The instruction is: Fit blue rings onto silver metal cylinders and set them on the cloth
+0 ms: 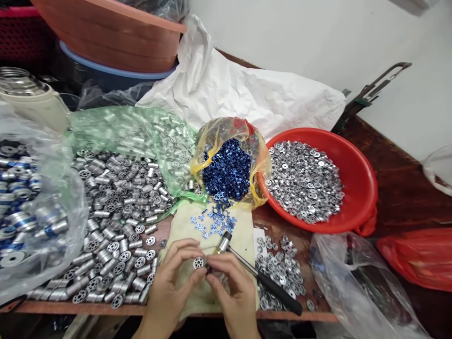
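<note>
My left grip (173, 278) pinches a spoked metal part (198, 262) above the cloth (181, 226); whether my right grip (235, 280) holds anything, I cannot tell. A hammer (270, 285) lies alongside, across silver discs (289, 268), a red basin (358, 197) beyond.

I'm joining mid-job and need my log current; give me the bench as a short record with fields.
Left hand: left hand pinches a silver cylinder, its holed end showing
Right hand: right hand has fingertips close beside that cylinder; exact grip unclear
Tool: hammer, unheld, handle over loose silver discs
Work surface: cream sheet under the hands
Blue pieces: blue pieces in an open yellowish bag, some spilled in front
Right side: red basin of small silver parts
</note>
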Tool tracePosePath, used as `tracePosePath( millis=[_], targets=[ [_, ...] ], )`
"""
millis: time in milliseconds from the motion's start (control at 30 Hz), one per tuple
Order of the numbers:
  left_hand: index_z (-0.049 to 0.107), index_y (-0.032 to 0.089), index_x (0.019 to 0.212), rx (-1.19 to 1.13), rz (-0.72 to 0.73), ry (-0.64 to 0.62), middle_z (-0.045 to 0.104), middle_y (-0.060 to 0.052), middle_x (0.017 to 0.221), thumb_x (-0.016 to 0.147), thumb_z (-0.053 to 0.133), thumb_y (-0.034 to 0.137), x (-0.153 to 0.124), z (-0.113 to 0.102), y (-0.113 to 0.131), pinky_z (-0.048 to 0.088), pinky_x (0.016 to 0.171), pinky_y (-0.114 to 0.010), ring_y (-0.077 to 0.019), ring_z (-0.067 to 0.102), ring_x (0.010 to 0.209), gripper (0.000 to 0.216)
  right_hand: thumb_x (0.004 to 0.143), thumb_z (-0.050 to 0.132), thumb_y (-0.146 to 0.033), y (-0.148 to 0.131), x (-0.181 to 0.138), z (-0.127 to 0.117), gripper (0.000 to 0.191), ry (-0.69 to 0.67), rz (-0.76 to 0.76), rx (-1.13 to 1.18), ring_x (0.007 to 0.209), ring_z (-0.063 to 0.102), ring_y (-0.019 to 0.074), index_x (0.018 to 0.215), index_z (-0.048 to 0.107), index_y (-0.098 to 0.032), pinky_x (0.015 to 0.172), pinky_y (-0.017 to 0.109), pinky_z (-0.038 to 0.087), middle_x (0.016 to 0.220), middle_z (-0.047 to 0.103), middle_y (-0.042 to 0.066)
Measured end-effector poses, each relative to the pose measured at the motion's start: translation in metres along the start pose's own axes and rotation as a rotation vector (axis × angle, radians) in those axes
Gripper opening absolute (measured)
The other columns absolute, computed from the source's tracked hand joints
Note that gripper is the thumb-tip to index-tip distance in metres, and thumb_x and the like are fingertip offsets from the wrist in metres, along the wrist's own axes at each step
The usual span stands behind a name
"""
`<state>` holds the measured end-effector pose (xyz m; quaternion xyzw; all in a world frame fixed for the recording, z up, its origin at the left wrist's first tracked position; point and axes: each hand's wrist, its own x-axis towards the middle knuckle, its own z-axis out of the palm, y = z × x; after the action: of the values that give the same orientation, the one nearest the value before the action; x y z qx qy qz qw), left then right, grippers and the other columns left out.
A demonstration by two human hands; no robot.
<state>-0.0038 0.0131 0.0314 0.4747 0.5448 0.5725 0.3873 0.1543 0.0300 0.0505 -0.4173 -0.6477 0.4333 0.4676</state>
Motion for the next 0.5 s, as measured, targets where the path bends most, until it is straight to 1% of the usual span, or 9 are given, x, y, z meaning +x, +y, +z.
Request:
tracePosePath(
  millis=[33,67,100,167,233,300,400,433,500],
  targets=[
    [0.075,0.027,0.098,0.079,0.049,-0.001,0.077,-0.002,0.102,0.084,0.073,0.019,0.0,0.002,0.001,0.057,0.091,-0.025,-0.019,0.074,0.1,0.016,0.093,0.065,-0.008,-0.001,0.0,0.0,0.026,0.016,-0.051,-0.073,0.096,0.07,0.0167,0.108,0.072,-0.027,0.084,0.027,0.057,0.102,0.073,0.004],
    [0.075,0.029,0.102,0.135,0.075,-0.023,0.079,-0.001,0.102,0.085,0.071,0.017,0.0,0.003,0.001,0.057,0.091,-0.024,-0.018,0.074,0.099,0.02,0.093,0.062,-0.004,-0.001,0.0,0.0,0.03,0.026,-0.103,-0.139,0.097,0.07,0.0163,0.11,0.071,-0.026,0.085,0.027,0.056,0.103,0.073,0.004],
    [0.075,0.03,0.104,0.163,0.075,-0.044,0.08,0.001,0.1,0.086,0.07,0.017,0.0,0.005,0.0,0.058,0.088,-0.023,-0.0168,0.076,0.093,0.023,0.094,0.058,-0.001,0.0,0.002,0.0,0.033,0.025,-0.15,-0.192,0.097,0.069,0.0161,0.112,0.07,-0.026,0.086,0.027,0.056,0.102,0.072,0.004],
    [0.075,0.03,0.104,0.164,0.025,-0.038,0.081,0.002,0.094,0.086,0.07,0.019,0.001,0.007,-0.004,0.06,0.079,-0.022,-0.0156,0.077,0.082,0.021,0.095,0.054,0.001,0.002,0.007,-0.001,0.034,0.016,-0.204,-0.278,0.096,0.068,0.0159,0.113,0.067,-0.023,0.085,0.027,0.056,0.1,0.071,0.005],
    [0.075,0.027,0.103,0.15,-0.034,0.025,0.082,0.001,0.095,0.086,0.072,0.024,0.004,0.006,-0.011,0.062,0.077,-0.023,-0.0165,0.077,0.079,0.017,0.096,0.05,0.001,0.006,0.01,-0.002,0.032,0.054,-0.205,-0.371,0.096,0.067,0.0163,0.112,0.065,-0.022,0.085,0.027,0.056,0.1,0.07,0.006],
    [0.073,0.025,0.106,0.129,-0.063,0.071,0.082,-0.001,0.092,0.087,0.072,0.029,0.009,0.0,-0.017,0.063,0.078,-0.026,-0.0179,0.078,0.078,0.019,0.097,0.05,-0.002,0.007,0.007,-0.002,0.027,0.071,-0.205,-0.465,0.095,0.066,0.018,0.11,0.063,-0.021,0.084,0.03,0.055,0.099,0.068,0.006],
    [0.073,0.025,0.113,0.096,-0.068,0.073,0.08,0.001,0.083,0.089,0.069,0.031,0.015,-0.013,-0.018,0.063,0.073,-0.024,-0.0167,0.078,0.072,0.025,0.098,0.056,-0.016,0.008,-0.007,0.002,0.008,-0.035,-0.269,-0.667,0.093,0.062,0.024,0.1,0.062,-0.02,0.08,0.038,0.053,0.097,0.067,0.008],
    [0.074,0.027,0.114,0.106,-0.055,0.066,0.079,0.001,0.084,0.089,0.069,0.031,0.015,-0.017,-0.016,0.062,0.072,-0.023,-0.0158,0.077,0.072,0.026,0.098,0.056,-0.021,0.008,-0.012,0.004,0.006,-0.079,-0.299,-0.751,0.091,0.061,0.0256,0.097,0.062,-0.02,0.078,0.039,0.052,0.095,0.066,0.009],
    [0.076,0.029,0.115,0.147,-0.022,0.037,0.077,0.0,0.091,0.089,0.069,0.03,0.015,-0.021,-0.011,0.06,0.072,-0.021,-0.0148,0.075,0.077,0.028,0.099,0.052,-0.023,0.011,-0.017,0.01,0.013,-0.116,-0.353,-0.885,0.086,0.06,0.0258,0.091,0.061,-0.02,0.074,0.038,0.051,0.088,0.066,0.008]
  ],
)
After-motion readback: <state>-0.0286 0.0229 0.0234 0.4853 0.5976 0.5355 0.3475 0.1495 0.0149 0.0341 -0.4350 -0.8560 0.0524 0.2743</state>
